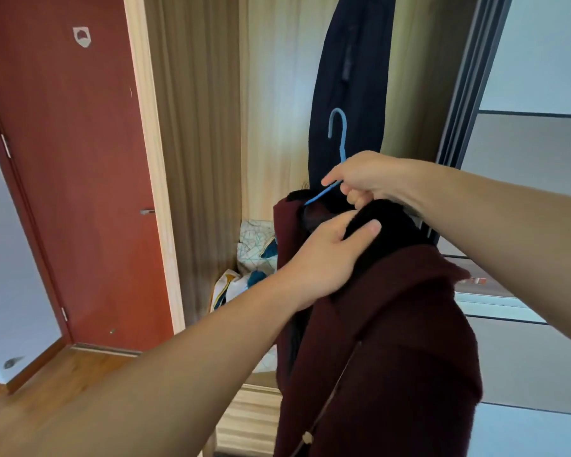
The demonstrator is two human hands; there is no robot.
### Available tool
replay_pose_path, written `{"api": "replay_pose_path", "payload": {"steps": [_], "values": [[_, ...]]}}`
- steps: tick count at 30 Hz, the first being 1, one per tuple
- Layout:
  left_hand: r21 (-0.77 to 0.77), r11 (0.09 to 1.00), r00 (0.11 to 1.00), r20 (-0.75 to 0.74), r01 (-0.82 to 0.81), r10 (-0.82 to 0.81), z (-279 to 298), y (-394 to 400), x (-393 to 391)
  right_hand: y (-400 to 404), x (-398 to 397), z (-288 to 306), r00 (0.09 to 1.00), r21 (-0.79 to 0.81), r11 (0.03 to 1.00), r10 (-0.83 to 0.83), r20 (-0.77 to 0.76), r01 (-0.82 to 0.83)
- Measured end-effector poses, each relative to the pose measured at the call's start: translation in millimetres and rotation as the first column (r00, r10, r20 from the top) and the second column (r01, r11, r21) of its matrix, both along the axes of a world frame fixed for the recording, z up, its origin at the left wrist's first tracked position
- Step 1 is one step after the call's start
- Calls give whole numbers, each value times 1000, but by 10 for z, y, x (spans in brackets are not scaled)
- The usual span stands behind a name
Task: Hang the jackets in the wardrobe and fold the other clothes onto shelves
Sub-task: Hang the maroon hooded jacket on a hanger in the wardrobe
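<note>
Hanging from a blue hanger (338, 140) pinched in the right hand (365, 178), the maroon wool coat (393, 341) shows a black collar (383, 225), gripped by the left hand (327, 258).

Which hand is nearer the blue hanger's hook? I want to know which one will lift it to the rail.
Right. The right hand grips the blue hanger just below its hook; the left hand is lower, on the maroon coat collar.
</note>
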State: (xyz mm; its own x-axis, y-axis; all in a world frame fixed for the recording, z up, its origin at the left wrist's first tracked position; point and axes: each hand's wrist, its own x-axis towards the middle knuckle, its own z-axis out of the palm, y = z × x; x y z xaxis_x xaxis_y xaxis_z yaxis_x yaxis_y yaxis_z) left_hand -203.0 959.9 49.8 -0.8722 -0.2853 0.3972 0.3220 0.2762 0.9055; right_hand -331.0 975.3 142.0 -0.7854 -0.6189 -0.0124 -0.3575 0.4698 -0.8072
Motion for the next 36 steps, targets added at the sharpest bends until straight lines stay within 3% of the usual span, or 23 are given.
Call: {"api": "replay_pose_path", "payload": {"steps": [5, 10, 12, 14, 16, 18, 22, 24, 26, 28, 30, 32, 34, 36], "values": [[-55, 995, 980, 180, -78, 87, -182, -186, -34, 13, 44, -33, 970, -189, 980, -13, 243, 60], [-14, 1000, 908, 420, -6, 11, 137, -213, -16, -12, 70, -83, 870, -433, 886, 72, 487, 169], [-257, 966, 865, 478, -28, 153, 366, -190, -30, -29, 160, -43, 823, -479, 836, 61, 565, 268], [-575, 816, 797, 466, -58, 385, 565, -189, 6, -15, 223, 25, 810, -517, 805, 80, 582, 292], [-685, 722, 749, 426, -99, 507, 695, -223, 92, 73, 263, 112, 794, -529, 815, 150, 590, 238], [-654, 736, 770, 375, -175, 516, 757, -308, 171, 179, 262, 203, 808, -515, 847, 206, 552, 135], [-438, 836, 834, 279, -331, 476, 872, -381, 279, 201, 243, 253, 921, -501, 861, 263, 287, -89], [-328, 864, 840, 267, -382, 473, 922, -362, 261, 155, 244, 223, 984, -387, 905, 175, -32, -173], [-237, 865, 831, 255, -442, 494, 965, -341, 219, 137, 199, 163, 931, -283, 946, 45, -363, -157], [-148, 853, 819, 236, -501, 522, 1047, -339, 176, 249, 237, 86, 875, -304, 948, -64, -481, -97], [-69, 842, 814, 221, -536, 536, 1187, -343, 104, 457, 347, 27, 846, -344, 931, -84, -527, -122], [-34, 828, 806, 208, -560, 554, 1351, -329, 0, 716, 504, 118, 897, -300, 927, 76, -435, -224], [29, 823, 812, 188, -568, 553, 1487, -287, -140, 956, 653, 342, 890, -113, 922, 318, -326, -370], [80, 828, 827, 159, -554, 538, 1576, -253, -288, 1028, 698, 578, 855, 32, 893, 439, -276, -448]]}}
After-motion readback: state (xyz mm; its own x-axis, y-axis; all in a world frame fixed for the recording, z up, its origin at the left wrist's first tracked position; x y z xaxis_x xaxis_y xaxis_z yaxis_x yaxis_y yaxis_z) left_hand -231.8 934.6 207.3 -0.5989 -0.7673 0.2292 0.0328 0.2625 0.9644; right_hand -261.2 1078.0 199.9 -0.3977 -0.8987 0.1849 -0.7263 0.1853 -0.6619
